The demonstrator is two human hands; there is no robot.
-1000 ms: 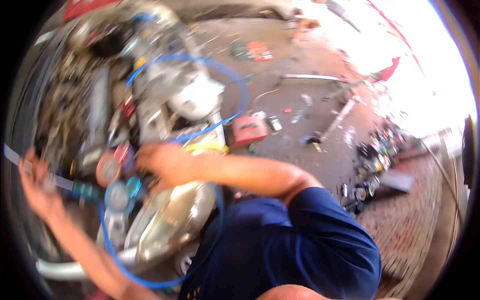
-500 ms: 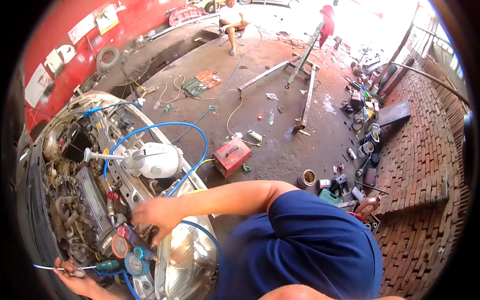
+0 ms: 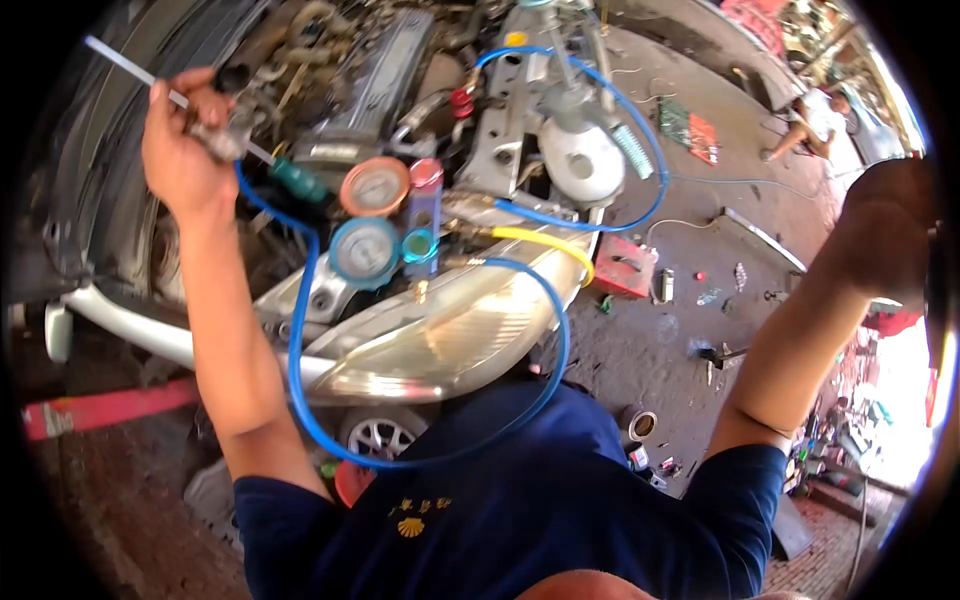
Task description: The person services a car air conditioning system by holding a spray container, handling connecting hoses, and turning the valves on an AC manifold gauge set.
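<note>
One tool (grn-handled) still gripped, L hand; R hand now raised, grip unclear.

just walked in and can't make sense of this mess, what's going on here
A person in a dark blue shirt is at a car's open engine bay. Their left hand holds a green-handled tool by its rod. The right hand is raised at the picture's edge, too dark to tell if it holds anything. Two gauges, with a blue hose and a yellow hose beside them, sit by the headlight, neither hand on them.
</note>
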